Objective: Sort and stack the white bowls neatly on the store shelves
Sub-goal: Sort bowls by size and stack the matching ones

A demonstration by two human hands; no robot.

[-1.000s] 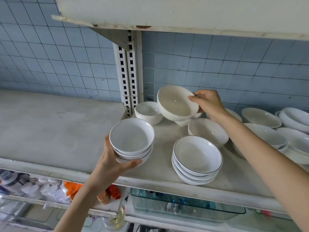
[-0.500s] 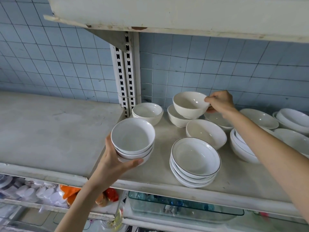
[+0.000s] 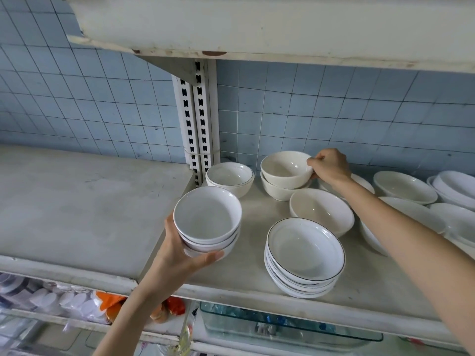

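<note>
Two-handed work. Grips stack of small bowls in left hand, by shelf front. Pinches rim of cream bowl, just left of right hand, far back, maybe seated in lower bowl.

A shop is suggested: bowls are stacked on a shelf, slotted uprights behind it, packed goods below it.

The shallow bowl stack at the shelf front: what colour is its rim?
Thin dark rim line on the white shallow bowl stack; head view.
</note>
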